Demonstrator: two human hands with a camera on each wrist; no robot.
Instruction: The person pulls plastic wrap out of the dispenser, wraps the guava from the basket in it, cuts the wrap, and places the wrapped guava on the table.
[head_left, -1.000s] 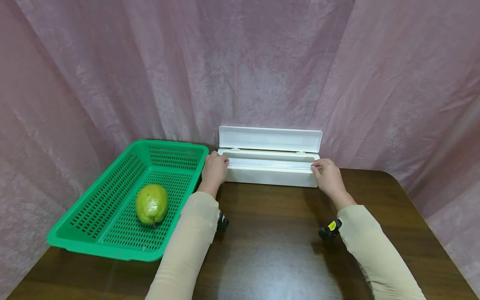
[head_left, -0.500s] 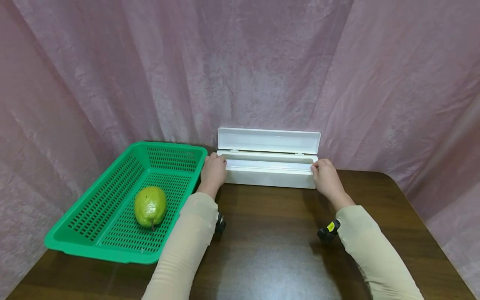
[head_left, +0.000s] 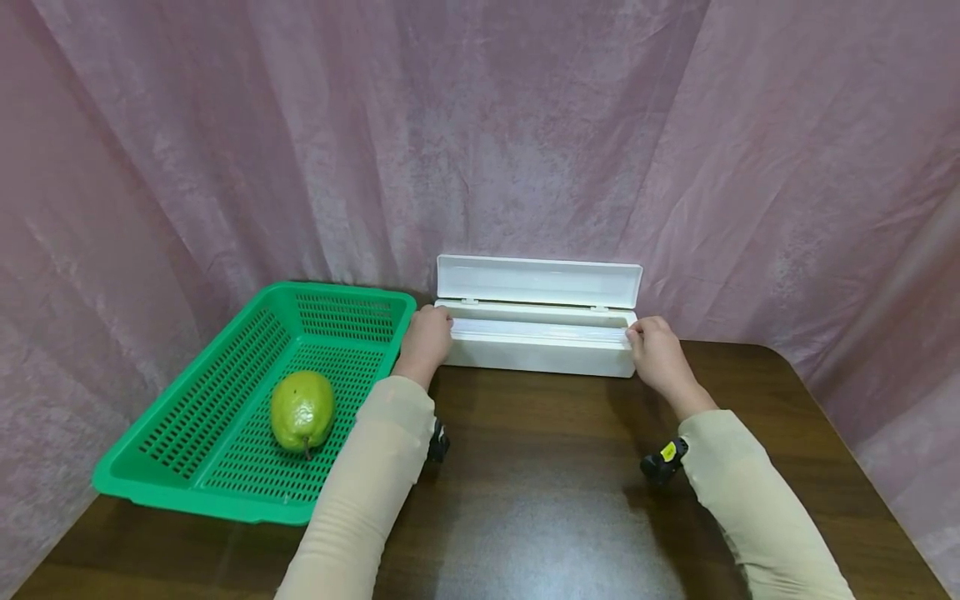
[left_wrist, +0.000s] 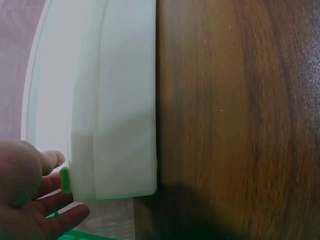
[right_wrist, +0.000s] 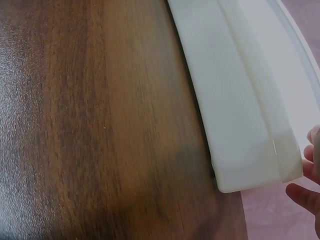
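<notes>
A long white plastic wrap dispenser box (head_left: 540,357) lies at the back of the table, its hinged lid (head_left: 538,280) raised. Shiny plastic wrap (head_left: 536,330) runs along the opening. My left hand (head_left: 427,337) is at the left end, thumb and fingers bent together at the wrap's corner. At the right end my right hand (head_left: 654,350) pinches the opposite corner between thumb and forefinger. In the left wrist view a small green tab (left_wrist: 65,180) shows at the box end beside my fingers. The right wrist view cuts off most of my right hand (right_wrist: 311,172).
A green perforated basket (head_left: 187,500) stands to the left, close by my left forearm, with a yellow-green pear-like fruit (head_left: 303,410) in it. The dark wooden table (head_left: 540,483) extends in front of the box. A pink curtain (head_left: 480,125) hangs right behind.
The wrap shows more streaks along the opening now. My right hand has shifted slightly right, while my left hand stays at its end; the box and basket hold their places.
</notes>
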